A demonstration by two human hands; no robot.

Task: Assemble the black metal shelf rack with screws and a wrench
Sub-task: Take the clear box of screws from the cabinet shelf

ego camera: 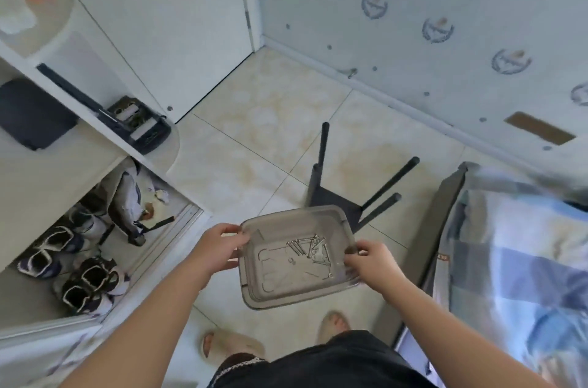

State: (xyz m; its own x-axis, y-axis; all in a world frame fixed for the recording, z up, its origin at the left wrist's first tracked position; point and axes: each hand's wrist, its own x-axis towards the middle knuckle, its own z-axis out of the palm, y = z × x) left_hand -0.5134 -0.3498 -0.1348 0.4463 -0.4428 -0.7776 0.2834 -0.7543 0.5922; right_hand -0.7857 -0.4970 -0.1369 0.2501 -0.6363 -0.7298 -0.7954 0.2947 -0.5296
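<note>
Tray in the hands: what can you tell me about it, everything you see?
The tray is a shallow, smoky see-through plastic rectangle with rounded corners and a raised rim. It is held above the tiled floor. The left hand grips its left edge, the right hand pinches its right edge. Silver screws lie loose inside, toward the right side.

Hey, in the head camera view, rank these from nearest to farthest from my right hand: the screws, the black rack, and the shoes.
1. Screws: in the tray that the right hand grips, just to its left.
2. Black rack: on the floor beyond the tray, legs up.
3. Shoes: far left, past the left hand, in the low cupboard.
</note>
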